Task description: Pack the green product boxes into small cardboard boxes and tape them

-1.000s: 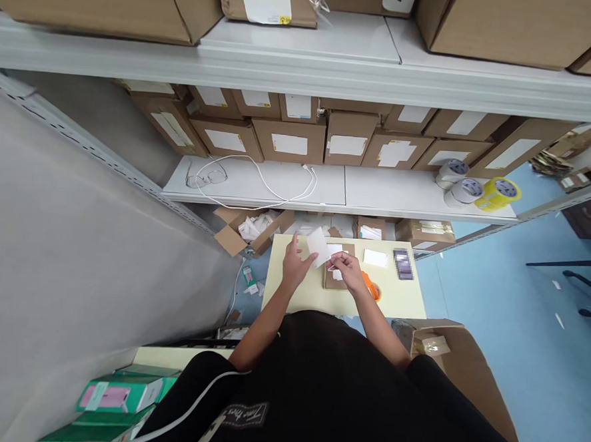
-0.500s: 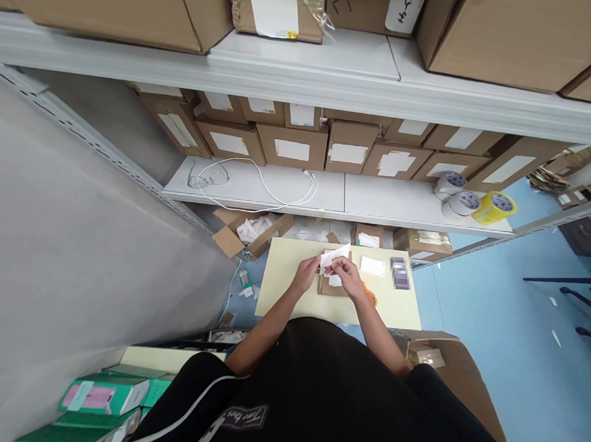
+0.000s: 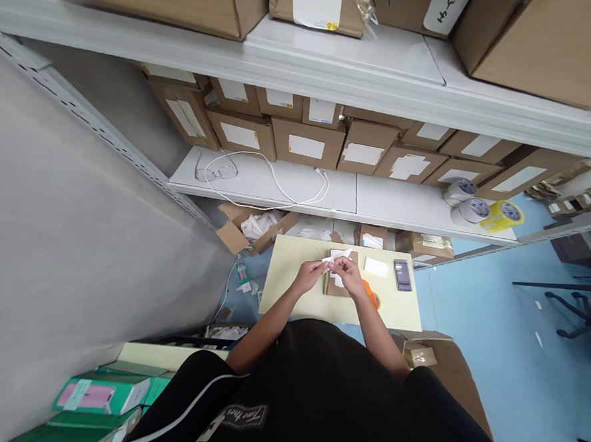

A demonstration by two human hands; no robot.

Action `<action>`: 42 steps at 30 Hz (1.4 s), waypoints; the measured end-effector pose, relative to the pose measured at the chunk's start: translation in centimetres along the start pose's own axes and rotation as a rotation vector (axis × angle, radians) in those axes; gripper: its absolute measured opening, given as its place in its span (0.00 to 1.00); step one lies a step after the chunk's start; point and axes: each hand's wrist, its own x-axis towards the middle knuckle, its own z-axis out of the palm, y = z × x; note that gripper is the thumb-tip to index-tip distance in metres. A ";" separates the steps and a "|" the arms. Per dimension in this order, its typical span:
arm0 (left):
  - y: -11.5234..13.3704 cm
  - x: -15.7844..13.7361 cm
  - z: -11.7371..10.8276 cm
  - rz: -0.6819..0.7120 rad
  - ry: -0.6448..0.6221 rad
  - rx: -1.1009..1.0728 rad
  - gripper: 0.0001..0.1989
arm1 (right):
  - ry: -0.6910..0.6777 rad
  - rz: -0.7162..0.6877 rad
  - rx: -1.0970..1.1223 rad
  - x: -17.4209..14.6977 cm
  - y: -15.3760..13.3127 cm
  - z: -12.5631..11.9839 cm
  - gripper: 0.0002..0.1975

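Observation:
My left hand point(image 3: 311, 275) and my right hand point(image 3: 348, 276) meet over the cream table, fingers pinched on a small white paper slip point(image 3: 341, 254), which looks creased or folded. Below them a flat brown cardboard box point(image 3: 334, 291) lies on the table, with white on its top partly covered by my fingers. An orange tape dispenser point(image 3: 370, 295) sits just right of the box, partly behind my right forearm. Further right are a stack of white paper point(image 3: 376, 266) and a dark, pixelated rectangular item point(image 3: 403, 275).
Behind the table point(image 3: 286, 294) stands a shelf point(image 3: 392, 197) with labelled boxes, a white cable point(image 3: 273, 173), glasses point(image 3: 217, 171) and tape rolls point(image 3: 502, 215). An open carton point(image 3: 232, 237) is at the left, a larger one point(image 3: 459, 374) at the right. Green boxes point(image 3: 129, 391) stand lower left.
My hands have come closer together, and the white slip, spread flatter before, now looks bunched or folded between my fingers. The camera view has shifted and tilted slightly.

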 end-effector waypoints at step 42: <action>-4.4 -2.9 -5.9 0.282 0.082 0.756 0.18 | 0.463 0.238 0.184 0.7 7.4 7.9 0.18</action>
